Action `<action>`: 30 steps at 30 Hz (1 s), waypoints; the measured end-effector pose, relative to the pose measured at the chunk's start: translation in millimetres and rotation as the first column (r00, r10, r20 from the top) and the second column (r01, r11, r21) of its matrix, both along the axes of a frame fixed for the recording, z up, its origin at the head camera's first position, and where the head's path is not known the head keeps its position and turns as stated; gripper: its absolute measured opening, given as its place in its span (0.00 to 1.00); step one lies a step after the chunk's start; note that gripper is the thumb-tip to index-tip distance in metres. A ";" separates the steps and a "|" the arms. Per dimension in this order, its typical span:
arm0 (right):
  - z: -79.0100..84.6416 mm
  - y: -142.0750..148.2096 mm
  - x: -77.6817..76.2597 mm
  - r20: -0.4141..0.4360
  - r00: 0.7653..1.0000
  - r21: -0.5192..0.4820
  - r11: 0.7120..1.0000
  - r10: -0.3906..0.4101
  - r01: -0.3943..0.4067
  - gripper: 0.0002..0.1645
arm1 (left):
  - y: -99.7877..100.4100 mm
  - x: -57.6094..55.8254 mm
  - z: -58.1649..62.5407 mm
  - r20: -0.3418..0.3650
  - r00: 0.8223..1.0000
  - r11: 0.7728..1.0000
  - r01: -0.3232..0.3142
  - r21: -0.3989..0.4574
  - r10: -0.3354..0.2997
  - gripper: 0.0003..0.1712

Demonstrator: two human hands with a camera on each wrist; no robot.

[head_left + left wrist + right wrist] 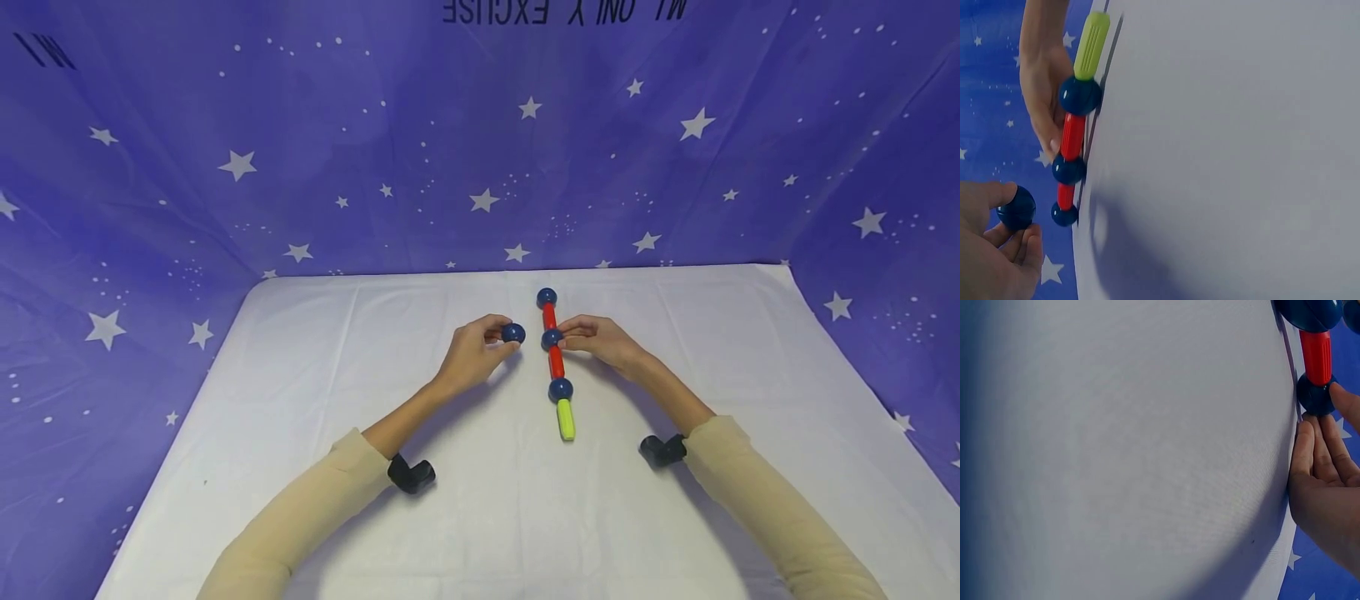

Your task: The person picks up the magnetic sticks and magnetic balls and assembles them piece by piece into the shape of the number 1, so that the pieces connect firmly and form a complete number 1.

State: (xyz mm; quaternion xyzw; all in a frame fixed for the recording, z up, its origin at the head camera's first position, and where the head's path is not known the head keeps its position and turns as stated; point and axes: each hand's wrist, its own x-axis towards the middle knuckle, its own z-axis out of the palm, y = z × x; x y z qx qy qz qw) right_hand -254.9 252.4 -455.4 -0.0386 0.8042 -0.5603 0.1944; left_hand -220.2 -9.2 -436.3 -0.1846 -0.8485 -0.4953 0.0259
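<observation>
My left hand (472, 354) pinches a loose dark blue ball (513, 333) between thumb and fingers, just left of a chain of toy rods and balls. In that chain, a far blue ball (547, 297), a red rod (549, 317), a middle blue ball (552, 339), a second red rod (556, 363), a near blue ball (560, 389) and a yellow-green rod (566, 420) join in a nearly straight line. My right hand (606, 342) grips the middle ball from the right; the right wrist view shows the thumb against that ball (1315, 397).
A white cloth (450, 533) covers the table under both hands. Purple star-printed fabric (420, 150) rises behind the table's far edge and along its sides. Black wrist mounts (412, 475) hang beneath both beige sleeves (307, 500).
</observation>
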 end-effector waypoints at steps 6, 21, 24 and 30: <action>-1.1 -0.1 1.2 -0.003 1.000 -0.001 1.000 -0.002 0.002 0.25 | 0.4 16.2 -2.1 0.007 1.000 1.000 0.024 0.009 -0.024 0.20; 2.5 -0.4 6.2 0.000 1.000 -0.012 0.999 -0.031 0.031 0.26 | 6.0 44.4 -6.1 0.080 0.991 0.994 0.105 0.031 -0.107 0.20; 1.5 0.5 6.5 -0.005 0.999 -0.009 0.999 -0.047 0.047 0.26 | 8.1 49.8 -6.1 0.083 0.989 0.992 0.119 0.034 -0.121 0.20; 0.8 3.0 12.7 -0.039 0.996 0.005 0.997 -0.075 0.075 0.27 | 11.6 59.1 -3.2 0.081 0.989 0.992 0.123 0.001 -0.122 0.20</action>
